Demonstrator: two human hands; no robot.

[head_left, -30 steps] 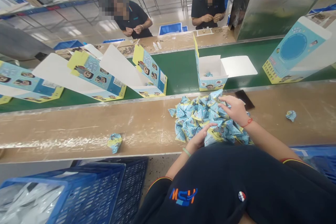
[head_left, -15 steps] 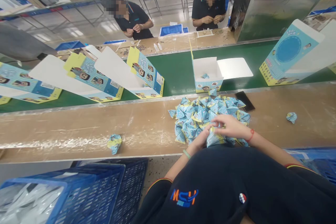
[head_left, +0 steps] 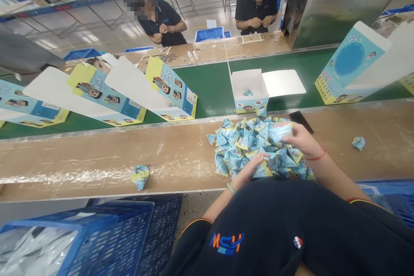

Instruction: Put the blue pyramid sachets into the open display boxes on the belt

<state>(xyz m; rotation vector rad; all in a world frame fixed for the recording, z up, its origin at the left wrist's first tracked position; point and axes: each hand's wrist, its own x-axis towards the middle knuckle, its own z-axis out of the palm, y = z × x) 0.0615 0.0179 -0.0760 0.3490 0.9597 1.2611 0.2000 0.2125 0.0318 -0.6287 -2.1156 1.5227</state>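
A heap of small blue-and-yellow printed packets (head_left: 239, 138) lies on the brown bench in front of me. My right hand (head_left: 302, 139) is closed on one packet (head_left: 280, 133), slightly blurred, above the heap's right side. At the near edge of the heap, my left hand (head_left: 250, 168) rests with its fingers stretched out against packets; part of it is hidden by them. Just beyond the heap, on the green belt, stands an open box (head_left: 252, 105) with its flaps raised, and at least one packet shows inside.
More open printed boxes (head_left: 174, 90) stand along the green belt (head_left: 210, 82). Single packets lie left (head_left: 140, 177) and right (head_left: 358, 143). A dark flat object (head_left: 301, 121) lies behind the heap. Blue crates (head_left: 129, 233) are below the bench. Two people work opposite.
My hands have come apart. The right hand has moved right and slightly away from me, with a packet now in it. My left hand has stayed near the front of the heap.
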